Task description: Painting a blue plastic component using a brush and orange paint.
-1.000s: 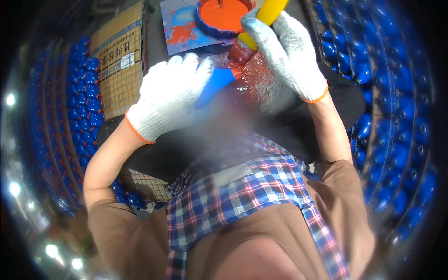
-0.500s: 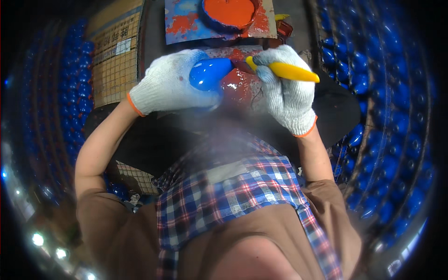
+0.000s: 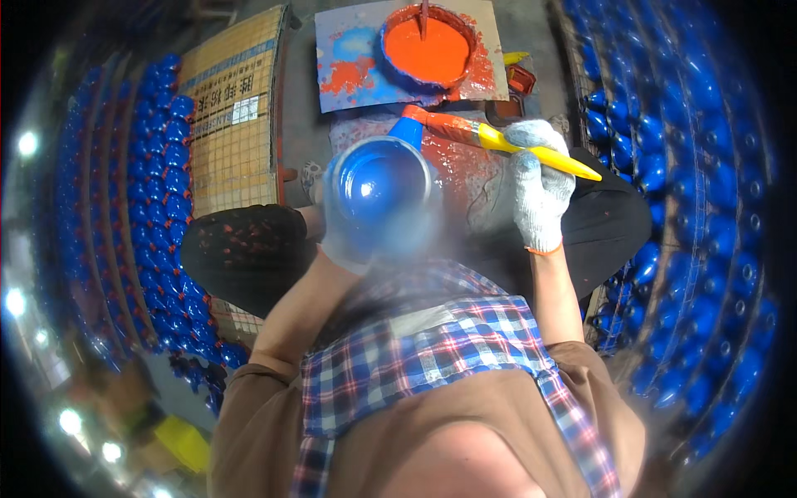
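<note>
Glossy tapered piece, paint-wet brush

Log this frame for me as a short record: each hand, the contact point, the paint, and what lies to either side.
left hand: gloved, blurred, holding blue hollow piece, wide end toward camera
right hand: gloved, holding yellow-handled brush
contact: red bristles appear to touch the piece's red neck tip
paint: orange-red, in bowl on spattered board
left side: carton, blue pieces
right side: more blue pieces
</note>
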Available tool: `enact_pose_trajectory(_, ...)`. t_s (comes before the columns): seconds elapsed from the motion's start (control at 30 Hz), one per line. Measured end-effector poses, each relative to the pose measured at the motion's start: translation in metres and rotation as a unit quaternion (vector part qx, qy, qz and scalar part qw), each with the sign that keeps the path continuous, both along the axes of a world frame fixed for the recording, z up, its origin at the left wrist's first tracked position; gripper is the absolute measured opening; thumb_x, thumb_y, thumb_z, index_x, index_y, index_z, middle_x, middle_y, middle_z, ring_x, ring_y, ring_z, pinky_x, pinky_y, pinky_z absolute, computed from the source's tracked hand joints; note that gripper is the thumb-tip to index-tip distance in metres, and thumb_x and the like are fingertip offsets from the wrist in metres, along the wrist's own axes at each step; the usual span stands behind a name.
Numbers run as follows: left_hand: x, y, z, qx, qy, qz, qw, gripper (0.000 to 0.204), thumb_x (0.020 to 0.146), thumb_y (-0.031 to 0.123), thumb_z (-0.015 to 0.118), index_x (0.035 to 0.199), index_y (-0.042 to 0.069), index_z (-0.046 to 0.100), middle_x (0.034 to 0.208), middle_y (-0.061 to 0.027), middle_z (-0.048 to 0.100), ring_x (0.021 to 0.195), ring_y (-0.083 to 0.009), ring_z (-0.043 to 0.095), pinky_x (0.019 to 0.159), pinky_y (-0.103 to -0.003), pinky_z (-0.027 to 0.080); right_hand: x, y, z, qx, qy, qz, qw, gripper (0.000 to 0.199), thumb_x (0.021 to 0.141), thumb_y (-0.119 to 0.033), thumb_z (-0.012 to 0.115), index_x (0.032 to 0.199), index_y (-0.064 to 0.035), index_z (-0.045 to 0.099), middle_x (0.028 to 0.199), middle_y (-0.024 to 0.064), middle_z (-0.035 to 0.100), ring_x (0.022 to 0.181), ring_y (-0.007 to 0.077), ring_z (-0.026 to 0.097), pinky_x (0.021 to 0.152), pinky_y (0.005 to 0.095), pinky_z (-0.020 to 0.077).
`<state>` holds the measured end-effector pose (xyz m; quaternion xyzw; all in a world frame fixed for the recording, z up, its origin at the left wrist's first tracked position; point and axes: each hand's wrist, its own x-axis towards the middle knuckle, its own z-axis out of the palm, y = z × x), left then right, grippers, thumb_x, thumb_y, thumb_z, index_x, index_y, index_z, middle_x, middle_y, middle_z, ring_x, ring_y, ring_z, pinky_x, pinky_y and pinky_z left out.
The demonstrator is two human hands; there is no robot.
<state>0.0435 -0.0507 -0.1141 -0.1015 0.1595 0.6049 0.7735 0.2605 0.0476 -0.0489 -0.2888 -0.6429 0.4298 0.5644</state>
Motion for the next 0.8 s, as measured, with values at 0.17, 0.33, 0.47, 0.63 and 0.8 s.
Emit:
enact_pose_trajectory(0.17,0.013,0.008,0.034,0.169,-0.275,-0.080,0.943,0.065,0.094,0.056,0.040,0.134,0.006,0.045,0.130,-0.0117,0.052,0.115,-0.0257,0.053,0.096,-0.039,0.046,0.003,0.001,0.002,-0.067,0.054,-0.023,0.996,0.017,0.091,-0.001,0.054,0.106,-0.0004,0.060,0.105,0.0081,0.061,0.096,0.0163,0.060,0.085,0.0291,0.0483)
enact_pose_trajectory(0.33,-0.002,0.028,0.078,0.099,0.090,0.032,0.991,0.067,0.092,0.059,0.042,0.133,0.006,0.045,0.125,-0.0147,0.056,0.104,-0.0294,0.060,0.083,-0.042,0.052,0.009,0.004,0.020,-0.092,0.031,-0.078,0.992,0.020,0.092,-0.001,0.054,0.112,0.0001,0.057,0.107,0.0085,0.061,0.094,0.0163,0.061,0.083,0.0288,0.0520)
enact_pose_trajectory(0.47,-0.008,0.045,0.120,0.093,0.088,0.105,0.986,0.068,0.094,0.059,0.040,0.135,0.004,0.040,0.130,-0.0180,0.053,0.105,-0.0315,0.062,0.074,-0.048,0.058,0.013,0.010,0.032,-0.101,0.059,-0.107,0.987,0.021,0.094,-0.007,0.055,0.113,0.0011,0.057,0.106,0.0094,0.061,0.085,0.0152,0.063,0.078,0.0278,0.0524)
enact_pose_trajectory(0.63,-0.029,0.057,0.131,0.055,0.205,-0.036,0.977,0.075,0.091,0.064,0.041,0.139,0.006,0.038,0.131,-0.0200,0.051,0.099,-0.0372,0.064,0.070,-0.045,0.060,0.009,0.032,0.037,-0.135,0.038,-0.134,0.981,0.021,0.094,-0.010,0.057,0.112,0.0020,0.059,0.091,0.0081,0.064,0.071,0.0107,0.061,0.068,0.0238,0.0501)
enact_pose_trajectory(0.8,-0.051,0.066,0.086,0.106,0.360,-0.130,0.918,0.066,0.092,0.060,0.044,0.133,0.009,0.047,0.114,-0.0123,0.062,0.089,-0.0264,0.068,0.055,-0.039,0.059,-0.014,0.074,0.012,-0.140,-0.062,-0.143,0.978,0.021,0.092,-0.019,0.062,0.102,-0.0012,0.066,0.075,0.0023,0.063,0.063,0.0079,0.056,0.057,0.0231,0.0440)
